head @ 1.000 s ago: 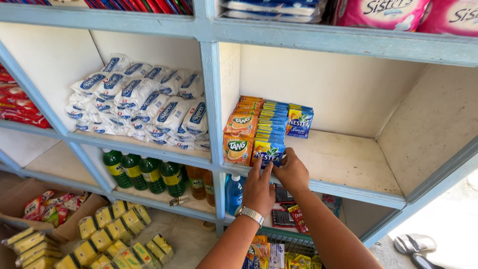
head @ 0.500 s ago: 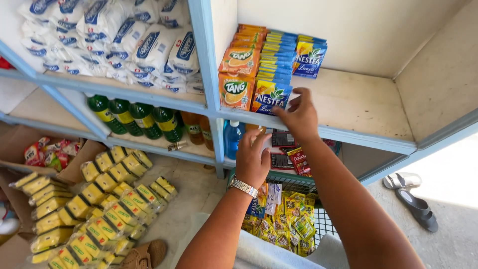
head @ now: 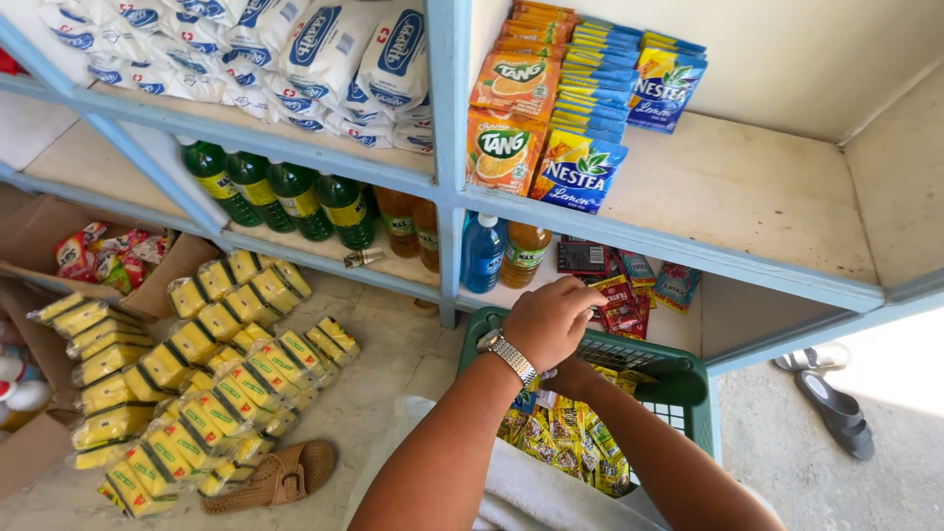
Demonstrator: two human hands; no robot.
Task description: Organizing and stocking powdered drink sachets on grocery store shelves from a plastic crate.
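Both forearms are bare, with no sleeves reaching into view. The left hand (head: 551,320) carries a silver metal wristwatch (head: 509,356) with a linked band, worn snug at the wrist. No rings or gloves show on it. The right hand is mostly hidden behind the left

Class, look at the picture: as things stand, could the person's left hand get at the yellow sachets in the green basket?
Probably yes. The left hand hovers right over the green basket, whose top is open, and the yellow sachets lie just beneath; only the person's own right arm crosses there.
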